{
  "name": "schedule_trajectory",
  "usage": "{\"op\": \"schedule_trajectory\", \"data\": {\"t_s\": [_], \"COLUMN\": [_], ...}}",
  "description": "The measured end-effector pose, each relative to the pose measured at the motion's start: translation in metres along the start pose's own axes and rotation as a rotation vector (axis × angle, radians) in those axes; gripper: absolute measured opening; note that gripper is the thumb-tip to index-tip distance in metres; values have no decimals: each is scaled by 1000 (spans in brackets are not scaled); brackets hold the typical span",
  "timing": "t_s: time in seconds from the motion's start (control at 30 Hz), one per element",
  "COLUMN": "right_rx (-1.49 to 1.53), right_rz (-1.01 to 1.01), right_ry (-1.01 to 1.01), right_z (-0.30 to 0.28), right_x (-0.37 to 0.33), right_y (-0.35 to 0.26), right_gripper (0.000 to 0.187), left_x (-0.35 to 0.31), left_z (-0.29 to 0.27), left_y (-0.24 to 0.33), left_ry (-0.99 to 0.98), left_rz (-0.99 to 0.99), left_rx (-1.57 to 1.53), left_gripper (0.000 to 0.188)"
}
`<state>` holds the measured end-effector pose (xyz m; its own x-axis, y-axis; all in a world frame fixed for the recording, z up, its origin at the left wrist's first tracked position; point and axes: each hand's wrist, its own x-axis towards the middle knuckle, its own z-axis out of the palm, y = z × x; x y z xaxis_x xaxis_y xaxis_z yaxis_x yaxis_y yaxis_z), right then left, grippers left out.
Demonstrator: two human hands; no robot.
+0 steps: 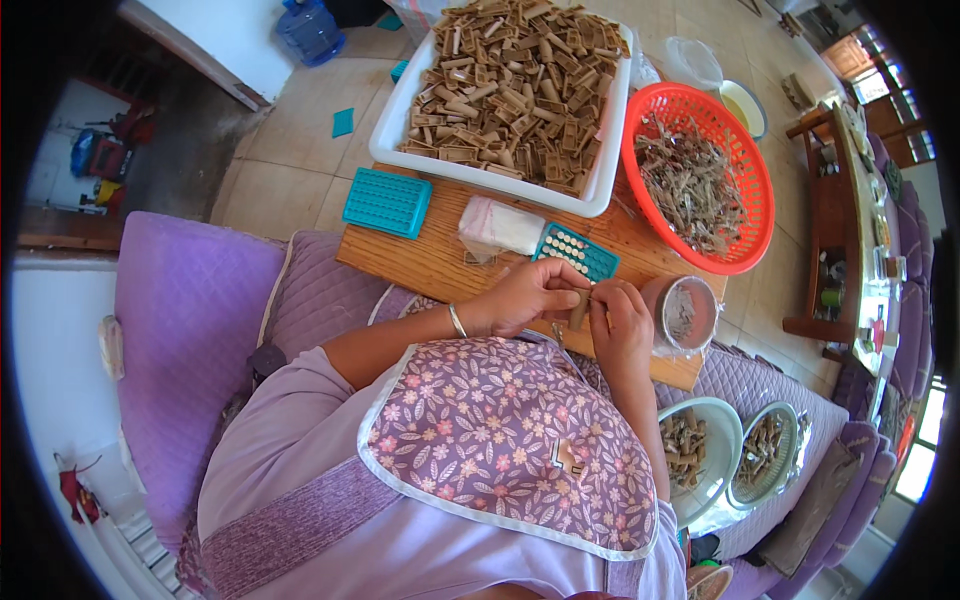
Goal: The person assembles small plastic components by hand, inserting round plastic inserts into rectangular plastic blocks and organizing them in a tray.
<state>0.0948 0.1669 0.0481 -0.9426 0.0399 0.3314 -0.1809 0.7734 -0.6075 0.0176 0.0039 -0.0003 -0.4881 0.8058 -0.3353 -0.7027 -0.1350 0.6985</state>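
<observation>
My left hand point(528, 297) and my right hand point(622, 325) meet over the near edge of the wooden table. Between the fingertips of the left one is a small brown curved plastic piece point(578, 312). The right fingers are pinched at its upper end, and whatever else they grip is too small to make out. Just beyond the hands lies a teal tray point(595, 262) with rows of small round white parts. A white packet point(500, 228) sits left of that tray. Right of my right hand stands a round tub point(660, 300) holding pale thin bits.
A large white bin point(585, 205) heaped with similar brown pieces occupies the table's far side. Beside it is a red basket point(765, 225) of clear plastic bits. A stack of teal trays point(387, 202) is at left. Two bowls point(728, 440) of brown pieces rest on the right seat.
</observation>
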Motion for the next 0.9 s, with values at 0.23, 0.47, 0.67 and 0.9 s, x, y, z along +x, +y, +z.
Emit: {"op": "schedule_trajectory", "data": {"t_s": [0.23, 0.47, 0.67, 0.9], "right_rx": [550, 681, 712, 442], "right_rz": [464, 644, 633, 790], "right_ry": [86, 34, 84, -43], "right_z": [14, 18, 8, -90], "right_x": [-21, -32, -36, -75], "right_y": [-2, -5, -10, 3], "right_gripper": [31, 40, 35, 14], "left_x": [3, 3, 4, 31], "left_z": [11, 12, 16, 2], "left_y": [7, 7, 12, 70], "left_ry": [97, 63, -7, 115], "left_rz": [269, 305, 342, 957], "left_rx": [172, 252, 341, 1320], "left_gripper": [27, 22, 25, 28]}}
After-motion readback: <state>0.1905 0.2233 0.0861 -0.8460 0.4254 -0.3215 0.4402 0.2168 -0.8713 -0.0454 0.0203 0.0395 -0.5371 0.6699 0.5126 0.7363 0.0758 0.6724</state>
